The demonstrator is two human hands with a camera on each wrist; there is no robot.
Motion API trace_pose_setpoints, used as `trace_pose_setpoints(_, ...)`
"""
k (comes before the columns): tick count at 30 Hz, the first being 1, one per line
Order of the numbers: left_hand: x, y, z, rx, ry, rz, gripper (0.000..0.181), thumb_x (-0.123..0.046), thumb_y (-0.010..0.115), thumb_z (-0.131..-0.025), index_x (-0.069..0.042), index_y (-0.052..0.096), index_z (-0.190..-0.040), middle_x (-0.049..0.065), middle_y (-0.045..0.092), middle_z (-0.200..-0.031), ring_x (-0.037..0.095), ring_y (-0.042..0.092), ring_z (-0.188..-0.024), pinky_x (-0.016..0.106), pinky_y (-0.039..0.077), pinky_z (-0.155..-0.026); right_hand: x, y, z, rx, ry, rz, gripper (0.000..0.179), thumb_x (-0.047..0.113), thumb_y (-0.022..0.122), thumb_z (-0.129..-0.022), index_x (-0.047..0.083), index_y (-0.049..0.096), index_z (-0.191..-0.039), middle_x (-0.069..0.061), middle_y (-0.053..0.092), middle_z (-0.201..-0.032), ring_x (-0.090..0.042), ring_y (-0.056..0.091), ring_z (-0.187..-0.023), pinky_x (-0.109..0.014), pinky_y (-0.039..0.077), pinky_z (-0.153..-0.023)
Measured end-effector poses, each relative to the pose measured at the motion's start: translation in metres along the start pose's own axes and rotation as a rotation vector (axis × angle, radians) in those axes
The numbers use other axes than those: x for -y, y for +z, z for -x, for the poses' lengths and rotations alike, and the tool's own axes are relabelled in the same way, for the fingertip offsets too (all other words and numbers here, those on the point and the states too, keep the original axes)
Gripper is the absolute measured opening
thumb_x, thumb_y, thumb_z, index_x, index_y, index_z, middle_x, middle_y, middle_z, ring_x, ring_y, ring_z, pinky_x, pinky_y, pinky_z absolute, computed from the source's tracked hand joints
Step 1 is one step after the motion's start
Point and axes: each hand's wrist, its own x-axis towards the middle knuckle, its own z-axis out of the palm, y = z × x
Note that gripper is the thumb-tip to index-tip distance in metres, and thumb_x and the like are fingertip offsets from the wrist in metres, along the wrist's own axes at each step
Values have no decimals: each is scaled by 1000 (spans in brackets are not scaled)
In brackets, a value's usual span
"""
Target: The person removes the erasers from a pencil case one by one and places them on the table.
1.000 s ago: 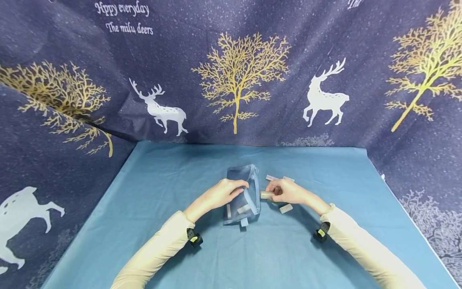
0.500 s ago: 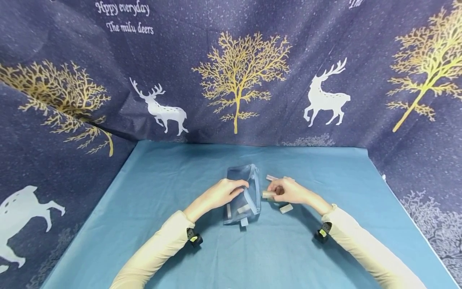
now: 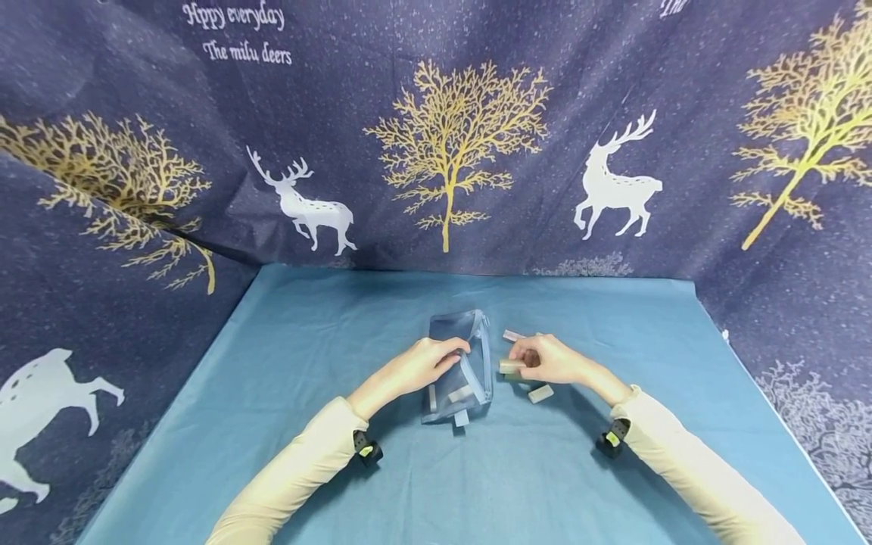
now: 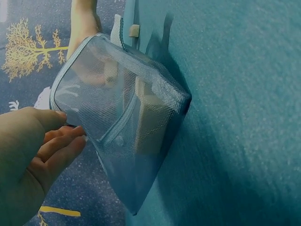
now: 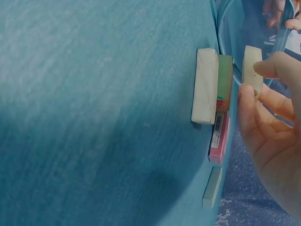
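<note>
A blue mesh zip pouch [image 3: 446, 327] lies on the table with its opening toward the right. My left hand [image 3: 424, 363] pinches the edge of that opening and holds it apart. Pale blocks like erasers [image 4: 153, 122] show through the mesh inside. Just right of the pouch, my right hand [image 3: 555, 360] holds a cream-coloured eraser [image 5: 251, 70] between thumb and fingers, above the cloth and apart from the pouch. Below it in the right wrist view are a white eraser [image 5: 205, 87], a green one [image 5: 225, 77] and a pink one with a barcode label [image 5: 218, 141].
Another pale block [image 5: 212, 187] lies farther along the cloth. A blue cloth [image 3: 327, 325] covers the table. Behind it hangs a dark curtain [image 3: 518, 189] printed with deer and trees. Each wrist wears a small black camera.
My right hand has shifted slightly right with the cream eraser, widening the gap to the pouch; more of the green eraser shows beneath. The left hand and the pouch have stayed put.
</note>
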Motion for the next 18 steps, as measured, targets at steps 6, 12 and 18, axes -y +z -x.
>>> trace_pose_setpoints(6, 0, 0, 0, -18, 21, -1, 22, -10, 52, -92, -14, 58, -113, -2, 68, -99, 1, 46, -59, 13, 39, -56, -1, -2, 3, -16, 8, 4, 22, 9, 64, -73, 18, 64, -94, 9, 59, -69, -2, 49, -57, -20, 44, -53)
trace_pose_setpoints(12, 0, 1, 1, -1, 14, -8, 23, -12, 51, -93, -16, 57, -114, -3, 67, -97, 0, 43, -57, 12, 38, -55, -3, -1, 5, -18, 10, 7, 22, 10, 65, -74, 17, 63, -95, 8, 61, -75, -2, 51, -61, -20, 45, -56)
trace_pose_setpoints(18, 0, 2, 1, 0, 20, 5, 23, -12, 50, -93, -15, 56, -115, -2, 67, -96, 0, 41, -55, 12, 37, -53, -4, -2, 8, -21, 28, 15, 22, 14, 67, -76, 19, 63, -97, 8, 61, -77, -3, 53, -65, -20, 47, -60)
